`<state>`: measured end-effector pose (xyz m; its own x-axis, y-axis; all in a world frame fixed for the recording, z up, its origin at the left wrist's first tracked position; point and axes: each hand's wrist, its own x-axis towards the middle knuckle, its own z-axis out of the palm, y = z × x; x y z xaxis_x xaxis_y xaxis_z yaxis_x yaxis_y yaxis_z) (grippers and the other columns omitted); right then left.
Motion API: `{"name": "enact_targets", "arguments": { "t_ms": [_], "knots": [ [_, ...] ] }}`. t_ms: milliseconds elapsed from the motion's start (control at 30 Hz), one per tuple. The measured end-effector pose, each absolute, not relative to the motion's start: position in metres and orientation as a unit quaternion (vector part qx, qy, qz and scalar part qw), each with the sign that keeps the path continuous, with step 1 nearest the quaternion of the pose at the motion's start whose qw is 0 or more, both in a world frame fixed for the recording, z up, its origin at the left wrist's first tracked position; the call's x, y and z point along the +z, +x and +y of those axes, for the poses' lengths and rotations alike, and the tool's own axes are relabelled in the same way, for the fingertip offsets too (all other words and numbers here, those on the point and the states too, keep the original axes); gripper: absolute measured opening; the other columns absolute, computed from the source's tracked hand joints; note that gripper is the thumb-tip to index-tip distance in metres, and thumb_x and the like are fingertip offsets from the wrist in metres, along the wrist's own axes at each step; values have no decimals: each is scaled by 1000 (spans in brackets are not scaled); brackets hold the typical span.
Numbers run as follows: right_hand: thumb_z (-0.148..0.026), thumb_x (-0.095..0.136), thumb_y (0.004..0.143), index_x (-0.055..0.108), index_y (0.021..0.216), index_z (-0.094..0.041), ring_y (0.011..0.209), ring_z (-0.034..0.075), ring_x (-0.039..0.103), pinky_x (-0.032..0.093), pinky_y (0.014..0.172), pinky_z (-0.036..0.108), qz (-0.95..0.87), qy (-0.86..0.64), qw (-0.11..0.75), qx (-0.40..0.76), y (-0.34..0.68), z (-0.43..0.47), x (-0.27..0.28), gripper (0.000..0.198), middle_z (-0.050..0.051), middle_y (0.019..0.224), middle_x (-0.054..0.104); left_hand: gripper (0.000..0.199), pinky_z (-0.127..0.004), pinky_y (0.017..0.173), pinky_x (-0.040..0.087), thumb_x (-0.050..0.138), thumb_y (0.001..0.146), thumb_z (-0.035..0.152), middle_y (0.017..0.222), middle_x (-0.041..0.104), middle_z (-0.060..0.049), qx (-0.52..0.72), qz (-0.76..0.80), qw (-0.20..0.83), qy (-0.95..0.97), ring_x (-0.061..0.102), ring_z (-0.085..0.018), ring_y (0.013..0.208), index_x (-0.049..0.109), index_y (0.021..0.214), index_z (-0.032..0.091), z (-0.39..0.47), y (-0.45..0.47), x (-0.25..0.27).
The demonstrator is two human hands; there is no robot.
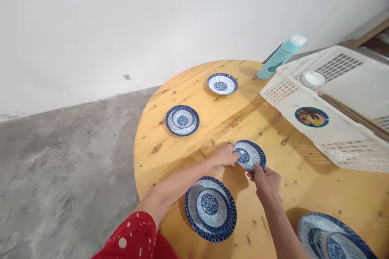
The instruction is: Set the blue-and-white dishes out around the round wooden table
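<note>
A small blue-and-white patterned plate (255, 153) is held tilted above the wooden table by both hands. My left hand (224, 155) is closed on its left edge, with the fingers partly hidden. My right hand (266, 179) pinches the near edge, thumb on top. Beneath my left forearm, a smaller plate (209, 204) rests on a larger plate (191, 202) of the same pattern. Further left, another small plate (182, 120) sits on a slightly bigger plate (182, 131). At the far side lies a patterned plate (222, 83).
The round wooden table (164, 158) stands near a white wall. On its right is a white plastic basket (282, 91) with a white bowl (313, 79) and chopsticks (354, 113) in it. A turquoise bottle (278, 60) stands behind. More stacked patterned plates (316, 220) lie at lower right.
</note>
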<state>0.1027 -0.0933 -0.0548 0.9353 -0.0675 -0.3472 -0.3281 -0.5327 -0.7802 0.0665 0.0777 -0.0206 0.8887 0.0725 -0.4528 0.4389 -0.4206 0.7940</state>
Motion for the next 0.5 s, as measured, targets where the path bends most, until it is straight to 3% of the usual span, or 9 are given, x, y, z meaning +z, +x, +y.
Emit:
{"name": "enact_targets", "arguments": {
  "t_ms": [133, 300, 400, 500],
  "knots": [
    [-47, 62, 66, 66, 68, -14, 54, 22, 61, 47, 49, 29, 116, -868, 458, 151, 58, -92, -12, 33, 11, 57, 65, 16, -26, 77, 55, 53, 92, 27, 71, 71, -3, -191, 127, 583, 779, 71, -17, 76, 63, 92, 16, 95, 23, 0],
    [-60, 62, 71, 64, 65, -18, 53, 22, 60, 47, 50, 29, 97, -893, 414, 145, -12, -92, 34, 42, 8, 55, 64, 50, -26, 73, 52, 63, 89, 52, 86, 74, -3, -177, 63, 633, 751, 71, -18, 82, 63, 124, 16, 123, -47, 29],
    [-66, 63, 73, 65, 67, -19, 49, 22, 57, 46, 48, 30, 78, -888, 422, 162, -60, -92, 40, 48, 6, 55, 64, 57, -26, 73, 49, 66, 85, 57, 96, 75, -6, -141, 55, 625, 766, 68, -20, 86, 66, 126, 17, 134, -100, 37],
    [-68, 63, 76, 65, 71, -19, 51, 23, 60, 48, 49, 31, 70, -870, 445, 201, -110, -86, 33, 48, 6, 59, 65, 51, -27, 71, 47, 65, 86, 54, 98, 74, -6, -121, 85, 631, 762, 65, -20, 83, 71, 122, 19, 136, -157, 33]
  ]
}}
